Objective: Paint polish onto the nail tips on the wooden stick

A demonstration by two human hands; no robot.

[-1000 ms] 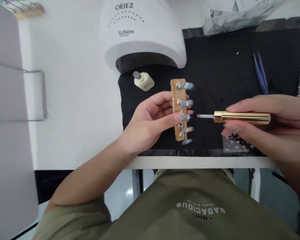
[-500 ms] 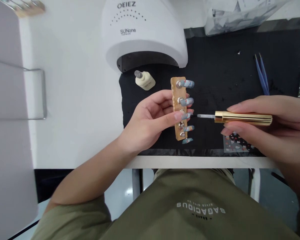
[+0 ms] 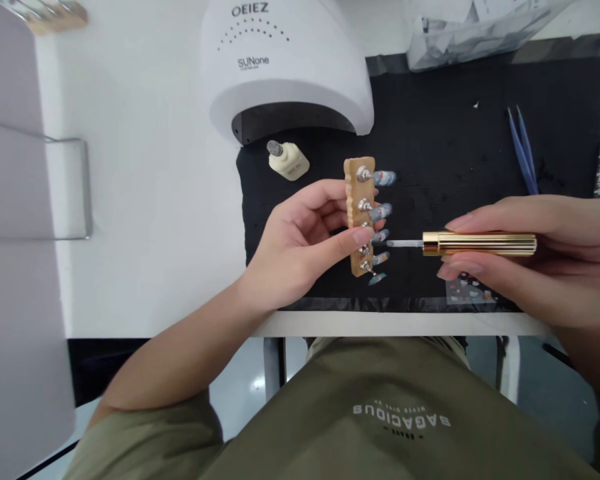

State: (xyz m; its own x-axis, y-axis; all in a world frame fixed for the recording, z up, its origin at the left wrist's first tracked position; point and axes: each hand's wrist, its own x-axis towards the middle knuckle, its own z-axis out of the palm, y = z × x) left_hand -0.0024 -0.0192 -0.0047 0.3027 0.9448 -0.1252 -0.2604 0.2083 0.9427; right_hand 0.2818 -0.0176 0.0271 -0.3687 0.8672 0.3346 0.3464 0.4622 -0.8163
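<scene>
The white desk (image 3: 140, 167) carried a black mat (image 3: 430, 147) near its front edge; a grey floor (image 3: 245, 380) showed below. A white lamp (image 3: 290, 73) stood at the mat's far left, its opening facing the person. A clear bin (image 3: 427, 59) at the far edge of the mat contained pale, crumpled-looking pieces, type not discernible. One cream bottle (image 3: 291, 163) sat on the mat in front of the lamp, grey neck exposed; its contents were not visible. One blue pair of tweezers (image 3: 523, 157) lay at the right, and one patterned sheet (image 3: 467, 291) lay partly beneath the right hand (image 3: 545, 267). The left hand (image 3: 300, 253), partly closed, gripped one wooden strip (image 3: 355, 190) above the mat; five decorated nails (image 3: 381, 212) projected from its metal mounts. The right hand pinched one gold-handled brush (image 3: 480, 244) between thumb and fingers, tip beside the third nail; contact could not be determined.
</scene>
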